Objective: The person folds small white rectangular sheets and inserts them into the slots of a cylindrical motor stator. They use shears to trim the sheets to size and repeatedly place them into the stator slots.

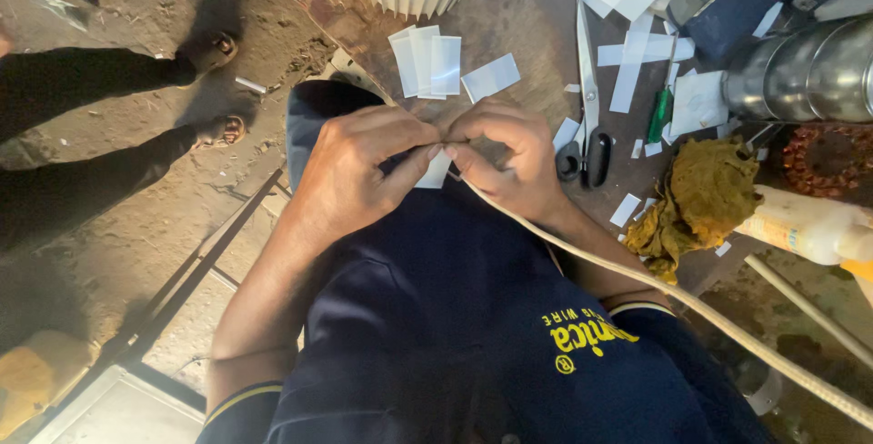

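Navy shirt (436, 317) nearest, both hands' fingers (414, 160) pinched shut together on a small white paper strip (435, 171), wrists bent inward.

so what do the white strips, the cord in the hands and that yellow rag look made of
White strips: thin paper or plastic film, flat, slightly glossy.
Cord: cream woven sleeving or rope, its surface looking braided.
Yellow rag: crumpled, stained cloth.
Left hand and right hand pinch the cord's end.
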